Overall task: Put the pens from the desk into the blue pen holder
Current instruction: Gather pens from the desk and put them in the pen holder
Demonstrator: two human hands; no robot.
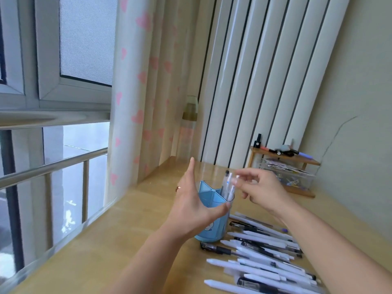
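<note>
One view: head-worn, wide-angle. Faces forward and down, near desk. Frame rolled: wall panels lean toward 1 o'clock. Window at 10 o'clock, blue pen holder at 6 o'clock near centre, loose pens at 5 o'clock.

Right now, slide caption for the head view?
Left hand cups the blue pen holder with standing pens; right hand open at their tops; loose pens lie on the desk.
</note>
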